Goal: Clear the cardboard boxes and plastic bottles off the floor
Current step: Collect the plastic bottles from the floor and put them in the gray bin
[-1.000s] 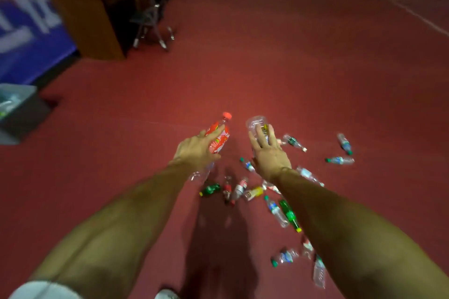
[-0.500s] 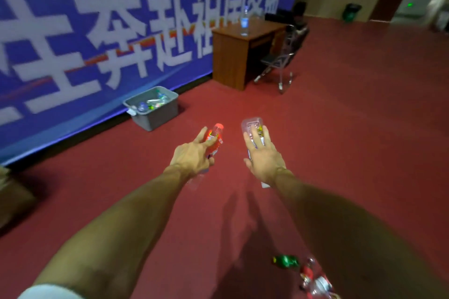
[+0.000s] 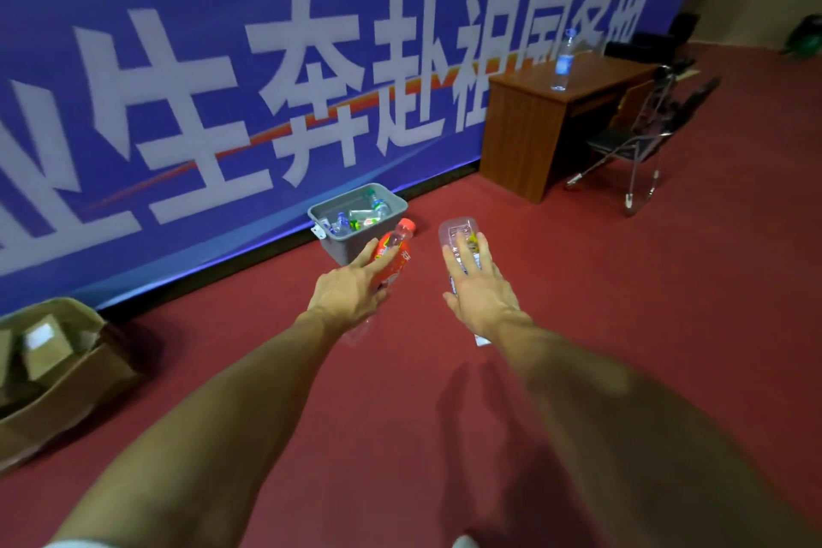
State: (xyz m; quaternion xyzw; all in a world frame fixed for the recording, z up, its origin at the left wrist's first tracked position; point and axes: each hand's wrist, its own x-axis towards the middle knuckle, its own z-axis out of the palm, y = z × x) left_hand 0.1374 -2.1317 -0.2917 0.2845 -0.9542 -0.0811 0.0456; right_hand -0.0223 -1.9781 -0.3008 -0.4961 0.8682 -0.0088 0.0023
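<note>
**Red floor (image 3: 578, 280) along blue banner (image 3: 222, 58): site check**

Left hand (image 3: 351, 289) grips a red bottle (image 3: 396, 254), cap pointing forward. Right hand (image 3: 482, 294) holds a clear bottle (image 3: 458, 234). Both bottles are off the floor, near a grey bin (image 3: 342, 249) containing bottles. Cardboard box (image 3: 66, 374) sits far left; desk (image 3: 525, 138) stands right.

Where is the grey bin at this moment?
In the head view the grey bin stands on the floor just left of centre, below the blue banner, behind the red bottle in the left hand.
</note>
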